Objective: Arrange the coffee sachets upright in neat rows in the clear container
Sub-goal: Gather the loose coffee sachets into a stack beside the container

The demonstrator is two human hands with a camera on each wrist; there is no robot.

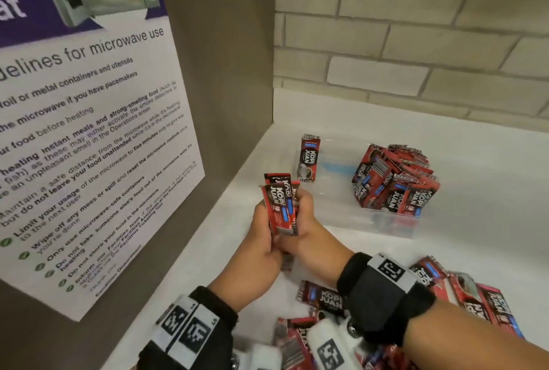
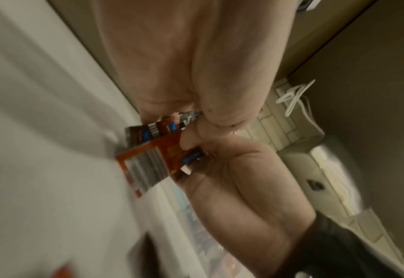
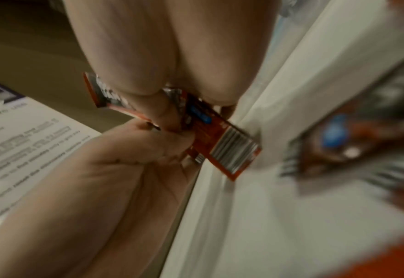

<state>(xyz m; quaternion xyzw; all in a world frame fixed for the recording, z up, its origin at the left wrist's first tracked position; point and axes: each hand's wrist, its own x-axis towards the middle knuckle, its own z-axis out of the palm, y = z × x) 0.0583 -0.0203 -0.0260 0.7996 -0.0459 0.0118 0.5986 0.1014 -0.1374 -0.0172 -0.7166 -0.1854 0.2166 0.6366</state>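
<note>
Here both our left hand (image 1: 261, 248) and right hand (image 1: 306, 233) grip a small bundle of sachets (image 1: 280, 206) above the desk (image 1: 490, 191), near the clear container (image 1: 335, 161). We square the edges before standing them beside the lone upright sachet (image 1: 309, 157).

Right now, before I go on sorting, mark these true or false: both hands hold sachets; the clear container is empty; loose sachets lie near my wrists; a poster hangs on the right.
1. Both the left hand and right hand hold the sachet bundle. True.
2. The clear container is empty. False: one single sachet stands at its left end and a sachet heap fills its right end.
3. Loose sachets lie near the wrists. True.
4. The microwave poster hangs on the right. False: on the left.
</note>
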